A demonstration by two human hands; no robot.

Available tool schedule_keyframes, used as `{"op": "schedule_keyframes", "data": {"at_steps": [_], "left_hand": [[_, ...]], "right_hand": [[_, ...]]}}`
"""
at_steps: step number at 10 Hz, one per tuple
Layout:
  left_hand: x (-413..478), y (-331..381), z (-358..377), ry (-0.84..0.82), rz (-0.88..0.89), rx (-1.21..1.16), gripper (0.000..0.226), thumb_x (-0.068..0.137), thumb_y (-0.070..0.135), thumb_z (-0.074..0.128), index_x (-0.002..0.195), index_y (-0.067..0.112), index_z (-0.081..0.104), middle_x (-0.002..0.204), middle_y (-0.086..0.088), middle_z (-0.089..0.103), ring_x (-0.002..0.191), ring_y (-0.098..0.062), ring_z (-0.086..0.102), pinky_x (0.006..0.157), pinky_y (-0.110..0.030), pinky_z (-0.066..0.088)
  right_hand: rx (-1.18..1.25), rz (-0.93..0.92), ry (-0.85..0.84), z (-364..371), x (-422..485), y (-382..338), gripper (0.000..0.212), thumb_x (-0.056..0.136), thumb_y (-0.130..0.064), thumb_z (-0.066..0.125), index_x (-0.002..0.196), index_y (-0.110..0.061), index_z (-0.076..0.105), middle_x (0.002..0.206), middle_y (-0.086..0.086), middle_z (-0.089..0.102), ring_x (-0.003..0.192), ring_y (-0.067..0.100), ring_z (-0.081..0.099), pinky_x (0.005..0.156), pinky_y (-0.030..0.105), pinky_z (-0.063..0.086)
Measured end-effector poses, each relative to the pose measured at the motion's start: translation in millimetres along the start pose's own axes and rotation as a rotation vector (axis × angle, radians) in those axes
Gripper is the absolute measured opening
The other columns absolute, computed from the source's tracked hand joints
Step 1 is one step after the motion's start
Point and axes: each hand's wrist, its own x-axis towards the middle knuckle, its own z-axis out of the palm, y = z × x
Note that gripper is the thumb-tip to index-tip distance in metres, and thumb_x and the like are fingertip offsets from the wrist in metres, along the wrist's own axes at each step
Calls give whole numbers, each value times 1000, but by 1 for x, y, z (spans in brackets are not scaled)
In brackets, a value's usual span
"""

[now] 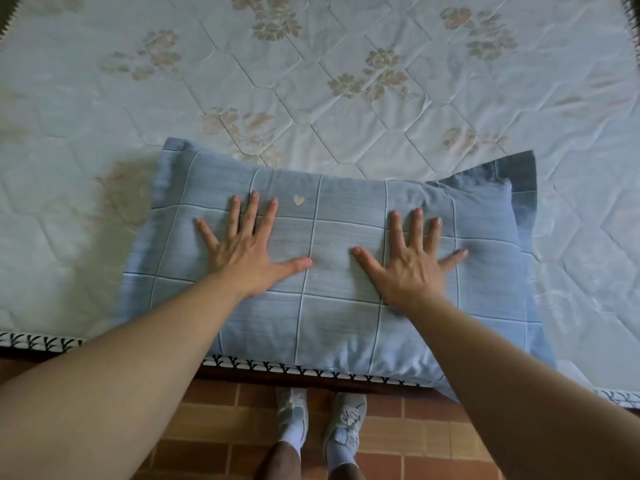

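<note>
A blue pillow (332,320) with a white grid pattern and a small cream heart lies at the near edge of a bare quilted mattress (311,81). My left hand (247,249) lies flat on the pillow's left half, fingers spread and straight. On the right half my right hand (410,263) presses down the same way, fingers splayed. Both palms face down and neither hand holds anything. The pillow's front edge hangs slightly over the mattress border.
The mattress has a pale floral, hexagon-stitched top and a black-and-white trim (41,341) along its near edge. Below it is a brown tiled floor (214,427), where my feet in light sneakers (346,424) stand close to the bed.
</note>
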Motion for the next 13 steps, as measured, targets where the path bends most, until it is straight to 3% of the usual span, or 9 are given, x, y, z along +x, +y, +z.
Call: {"op": "schedule_keyframes", "data": {"at_steps": [2,5,6,8,9,13], "left_hand": [[3,-2,28,88,7,56,124,55,110,5,152,40,-29,165,6,-30,151,-22,-31,107,-75,-13],[1,0,22,67,-3,76,125,54,109,1,153,39,-30,163,5,-35,149,-22,-35,107,-75,-12],[-4,0,12,82,12,29,127,56,110,7,157,37,-22,164,5,-32,150,-20,-33,108,-75,-13],[-20,-2,7,223,144,17,124,65,106,22,163,30,7,171,0,-2,157,-21,-5,111,-77,-3],[-24,0,13,201,148,70,122,67,104,19,163,29,10,171,-2,1,157,-22,-4,112,-76,-1],[-54,-8,-55,108,44,10,121,70,103,14,163,28,-3,169,3,-16,156,-17,-13,116,-70,-6]], "right_hand": [[0,11,51,25,3,-2,106,72,-98,-3,159,-38,-9,170,1,-13,154,32,-18,106,81,-8],[4,16,39,26,3,-2,106,72,-98,-2,159,-37,-8,170,1,-11,154,32,-18,106,81,-7],[17,14,32,16,1,-1,106,72,-99,-3,158,-38,-9,170,1,-13,153,32,-19,107,80,-6],[44,-12,157,14,-14,6,98,80,-94,5,159,-36,4,170,2,-3,155,29,-12,111,76,-7],[34,-17,166,21,-17,5,96,83,-92,8,160,-35,5,170,3,0,156,29,-10,113,75,-7],[77,5,30,-55,-48,11,91,84,-89,3,158,-38,-11,170,-2,-10,155,25,-12,119,67,-2]]}}
